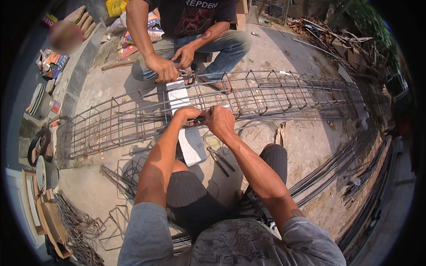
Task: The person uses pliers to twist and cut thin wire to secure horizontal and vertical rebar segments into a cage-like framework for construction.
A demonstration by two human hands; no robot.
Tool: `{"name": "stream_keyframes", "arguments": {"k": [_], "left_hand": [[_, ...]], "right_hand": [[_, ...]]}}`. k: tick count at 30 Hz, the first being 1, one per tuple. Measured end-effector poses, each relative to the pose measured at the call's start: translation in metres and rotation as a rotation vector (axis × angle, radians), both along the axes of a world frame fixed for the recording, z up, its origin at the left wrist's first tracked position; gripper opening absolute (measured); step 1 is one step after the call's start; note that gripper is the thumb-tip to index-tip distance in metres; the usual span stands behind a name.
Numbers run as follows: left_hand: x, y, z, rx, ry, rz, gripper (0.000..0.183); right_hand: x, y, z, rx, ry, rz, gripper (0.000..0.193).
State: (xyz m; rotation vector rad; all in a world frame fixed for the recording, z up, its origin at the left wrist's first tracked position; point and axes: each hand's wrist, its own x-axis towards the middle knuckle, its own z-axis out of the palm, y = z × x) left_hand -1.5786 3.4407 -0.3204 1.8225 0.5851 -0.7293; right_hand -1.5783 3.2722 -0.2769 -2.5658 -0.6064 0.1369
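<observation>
A long rebar cage point(262, 88) of bars and square stirrups lies across the ground before me. At its near side, my left hand point(188, 114) is closed at a bar. Right beside it my right hand point(220, 119) makes a fist on the same edge; what the fingers of either hand hold is hidden. A white board point(191, 148) runs beneath the cage under my left wrist. Black-handled pincers point(220, 162) lie on the ground by my knees. Across the cage a squatting co-worker's hand point(163, 70) grips a tool at the far bar.
Bent stirrups point(117, 226) and a pile of rods point(75, 226) lie at lower left. Long loose bars point(328, 166) stretch along the right. Buckets point(46, 173) stand along the left edge; scrap wood point(350, 48) is heaped at far right.
</observation>
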Motion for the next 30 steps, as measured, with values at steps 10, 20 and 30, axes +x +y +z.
{"name": "stream_keyframes", "arguments": {"k": [10,20,30], "left_hand": [[-0.008,0.000,-0.028,0.133,-0.233,-0.086,0.067],[-0.005,0.006,-0.034,0.169,-0.255,-0.075,0.066],[-0.019,0.001,-0.022,0.216,-0.308,-0.020,0.063]], "right_hand": [[-0.074,-0.012,-0.056,-0.274,-0.087,0.143,0.060],[-0.079,-0.014,-0.078,-0.349,-0.279,0.219,0.064],[-0.075,0.021,-0.133,-0.258,-0.272,0.104,0.064]]}}
